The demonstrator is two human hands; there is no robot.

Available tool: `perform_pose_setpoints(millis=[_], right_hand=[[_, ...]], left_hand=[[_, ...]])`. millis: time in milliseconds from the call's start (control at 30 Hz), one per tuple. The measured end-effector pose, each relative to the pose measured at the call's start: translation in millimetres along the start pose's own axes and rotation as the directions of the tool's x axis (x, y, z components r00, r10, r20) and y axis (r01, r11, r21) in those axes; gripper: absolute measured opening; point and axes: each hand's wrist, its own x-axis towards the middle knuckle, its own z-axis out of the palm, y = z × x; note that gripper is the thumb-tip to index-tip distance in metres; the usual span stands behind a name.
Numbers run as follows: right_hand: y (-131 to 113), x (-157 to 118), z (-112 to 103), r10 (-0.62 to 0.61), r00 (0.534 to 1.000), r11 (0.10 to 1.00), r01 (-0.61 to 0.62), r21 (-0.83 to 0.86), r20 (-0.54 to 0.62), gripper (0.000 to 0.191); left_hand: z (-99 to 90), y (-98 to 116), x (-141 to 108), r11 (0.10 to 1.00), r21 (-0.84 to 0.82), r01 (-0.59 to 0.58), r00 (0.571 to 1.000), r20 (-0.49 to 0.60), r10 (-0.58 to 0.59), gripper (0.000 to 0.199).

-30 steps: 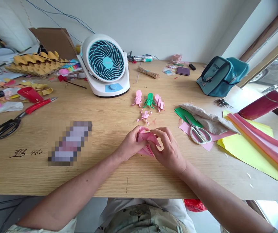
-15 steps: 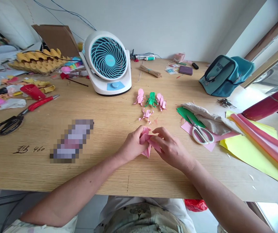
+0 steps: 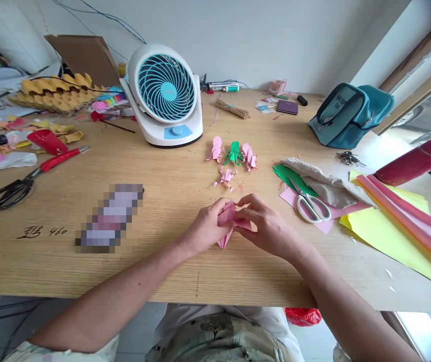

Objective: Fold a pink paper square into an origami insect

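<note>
Between my hands is a piece of folded pink origami paper (image 3: 226, 217), its pleated point directed toward me. My left hand (image 3: 208, 223) is closed on its left side, thumb and fingers pinching the folds. From the right, my right hand (image 3: 262, 221) grips the opposite flap, fingers bent over the upper edge. Parts of the paper are hidden under the fingers. Just beyond my hands stand small folded paper figures: a green one (image 3: 234, 153), a pink one (image 3: 216, 149) to its left, another pink one (image 3: 249, 156) to its right, and a spread-legged pink one (image 3: 226, 177) nearer me.
White-handled scissors (image 3: 313, 207) lie on paper and a grey cloth (image 3: 324, 183) at right, near yellow sheets (image 3: 392, 241) and a red flask (image 3: 415, 161). A fan (image 3: 166, 90) stands at the back. Black-handled shears (image 3: 8, 193) and a blurred-out phone-like object (image 3: 110, 218) lie left.
The right hand's fingers have shifted slightly on the flap, and the paper looks more opened out near the top. Its lower point has swung a little left. Both hands keep their hold.
</note>
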Motion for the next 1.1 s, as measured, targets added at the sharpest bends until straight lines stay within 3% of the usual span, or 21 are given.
perform_pose_setpoints(millis=[367,533,733,900,1100], right_hand=[[6.3,-0.1,1.5,-0.008,1.0,0.997,0.008,0.083,-0.003,0.014],[6.0,1.8,1.5,0.0,1.0,0.992,0.004,0.127,-0.03,0.004],[1.0,2.8,3.3,-0.046,0.99,0.991,0.062,0.121,-0.132,0.017],[-4.8,1.1,7.9,-0.122,0.982,0.988,0.134,0.071,-0.146,0.022],[-6.6,-0.2,6.6,-0.172,0.97,0.985,0.17,-0.026,-0.174,0.027]], left_hand=[[0.2,1.8,-0.5,0.999,-0.039,-0.009,1.0,0.002,0.009,0.037],[1.9,-0.7,-0.3,0.997,-0.073,0.022,1.0,-0.003,-0.022,0.033],[3.8,-8.1,1.8,0.952,-0.285,0.112,0.992,-0.028,-0.125,0.036],[3.2,-6.2,4.0,0.86,-0.481,0.169,0.981,-0.003,-0.194,0.042],[4.2,-8.0,4.1,0.828,-0.541,0.148,0.986,0.015,-0.166,0.043]])
